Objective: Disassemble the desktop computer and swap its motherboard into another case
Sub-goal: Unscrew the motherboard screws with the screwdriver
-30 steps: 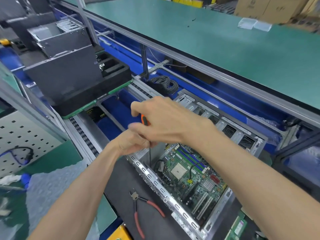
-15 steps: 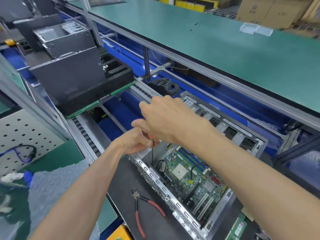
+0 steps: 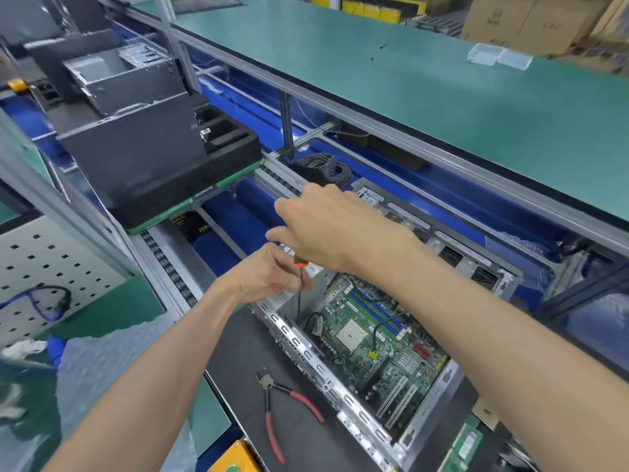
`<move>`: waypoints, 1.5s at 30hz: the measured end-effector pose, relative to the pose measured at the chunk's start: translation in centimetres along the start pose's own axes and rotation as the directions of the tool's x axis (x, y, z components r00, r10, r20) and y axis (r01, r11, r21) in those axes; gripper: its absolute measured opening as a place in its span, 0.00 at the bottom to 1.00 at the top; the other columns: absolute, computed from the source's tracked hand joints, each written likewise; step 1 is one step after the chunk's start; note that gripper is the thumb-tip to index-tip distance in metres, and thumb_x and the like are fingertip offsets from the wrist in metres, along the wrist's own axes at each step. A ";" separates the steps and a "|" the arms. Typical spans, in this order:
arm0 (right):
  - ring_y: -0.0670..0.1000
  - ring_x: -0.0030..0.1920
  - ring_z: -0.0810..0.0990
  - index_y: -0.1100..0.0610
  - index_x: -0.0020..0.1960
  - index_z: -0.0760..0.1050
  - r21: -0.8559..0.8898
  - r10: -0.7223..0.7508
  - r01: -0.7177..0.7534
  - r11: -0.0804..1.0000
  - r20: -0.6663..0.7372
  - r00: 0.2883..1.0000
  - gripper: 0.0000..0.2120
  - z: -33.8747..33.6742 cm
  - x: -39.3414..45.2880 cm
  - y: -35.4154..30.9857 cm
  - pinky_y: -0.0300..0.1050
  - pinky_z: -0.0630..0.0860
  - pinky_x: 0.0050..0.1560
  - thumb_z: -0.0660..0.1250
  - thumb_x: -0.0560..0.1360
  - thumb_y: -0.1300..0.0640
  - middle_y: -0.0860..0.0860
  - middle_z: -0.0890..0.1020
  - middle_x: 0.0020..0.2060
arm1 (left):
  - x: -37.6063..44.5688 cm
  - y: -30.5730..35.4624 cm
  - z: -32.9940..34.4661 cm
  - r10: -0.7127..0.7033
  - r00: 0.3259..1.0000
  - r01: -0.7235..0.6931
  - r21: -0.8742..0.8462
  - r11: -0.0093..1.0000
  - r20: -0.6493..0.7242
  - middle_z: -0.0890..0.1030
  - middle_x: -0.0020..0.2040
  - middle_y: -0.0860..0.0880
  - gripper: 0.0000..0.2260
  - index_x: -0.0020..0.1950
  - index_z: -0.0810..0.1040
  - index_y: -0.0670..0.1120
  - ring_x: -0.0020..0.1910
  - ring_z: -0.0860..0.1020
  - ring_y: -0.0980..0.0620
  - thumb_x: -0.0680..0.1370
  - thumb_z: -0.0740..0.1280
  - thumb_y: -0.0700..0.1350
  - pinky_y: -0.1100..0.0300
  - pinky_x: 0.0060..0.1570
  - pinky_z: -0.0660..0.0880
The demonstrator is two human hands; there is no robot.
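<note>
An open metal computer case lies on a black mat, and a green motherboard sits inside it. A screwdriver with an orange-black handle stands upright, its shaft reaching down into the case's far left corner. My right hand grips the handle from above and hides most of it. My left hand pinches the shaft just below the handle. A second dark case stands on a green-edged pallet at the back left.
Red-handled cutters lie on the black mat left of the case. A memory stick lies at the lower right. A coil of grey cable rests behind the case. A long green bench runs along the back, and a pegboard stands left.
My right hand has sunk lower and now covers the orange handle that showed a second ago. The left hand has shifted slightly along the shaft.
</note>
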State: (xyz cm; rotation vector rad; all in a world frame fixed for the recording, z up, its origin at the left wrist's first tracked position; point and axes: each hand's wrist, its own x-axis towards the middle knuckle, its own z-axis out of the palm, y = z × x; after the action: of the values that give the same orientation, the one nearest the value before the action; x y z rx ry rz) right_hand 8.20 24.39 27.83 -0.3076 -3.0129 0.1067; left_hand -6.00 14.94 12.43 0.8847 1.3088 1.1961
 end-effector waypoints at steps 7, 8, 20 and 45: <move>0.46 0.37 0.75 0.53 0.47 0.78 0.404 -0.262 0.201 0.892 0.103 0.959 0.08 -1.0 0.0 0.1 0.44 0.75 0.39 0.65 0.70 0.63 0.46 0.79 0.36 | -0.6 0.1 -0.2 -0.012 0.999 0.011 0.018 1.000 0.041 0.81 0.33 0.46 0.14 0.41 0.83 0.35 0.38 0.78 0.49 0.59 0.80 0.39 0.48 0.54 0.73; 0.45 0.35 0.74 0.53 0.47 0.77 0.444 -0.259 0.196 0.874 0.085 0.962 0.08 -0.9 -0.2 0.2 0.43 0.73 0.37 0.66 0.70 0.63 0.46 0.77 0.34 | -0.7 0.3 -0.1 0.001 0.999 -0.002 0.023 1.000 0.045 0.80 0.33 0.45 0.12 0.39 0.84 0.38 0.37 0.77 0.49 0.58 0.80 0.39 0.51 0.51 0.74; 0.41 0.37 0.73 0.52 0.47 0.78 0.352 -0.247 0.193 0.916 0.115 0.962 0.06 -1.0 0.1 0.3 0.36 0.66 0.35 0.67 0.72 0.62 0.43 0.74 0.36 | -0.7 0.1 0.1 0.038 0.999 -0.038 0.034 0.999 -0.017 0.81 0.32 0.45 0.14 0.34 0.85 0.42 0.38 0.77 0.48 0.55 0.84 0.44 0.49 0.53 0.74; 0.57 0.43 0.73 0.53 0.45 0.68 0.090 -0.108 0.102 0.991 0.070 0.992 0.07 -0.1 0.6 -1.2 0.50 0.69 0.37 0.63 0.78 0.52 0.48 0.67 0.36 | -0.7 -0.5 0.0 0.063 0.996 -0.051 0.175 0.983 -0.061 0.80 0.35 0.41 0.10 0.37 0.82 0.38 0.40 0.75 0.41 0.59 0.79 0.38 0.33 0.58 0.71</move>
State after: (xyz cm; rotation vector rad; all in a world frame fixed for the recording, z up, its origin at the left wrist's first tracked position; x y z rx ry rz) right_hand 7.34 23.40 28.04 -0.1392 -3.0796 0.2437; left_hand -5.83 14.20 12.07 1.0208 1.4661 1.1773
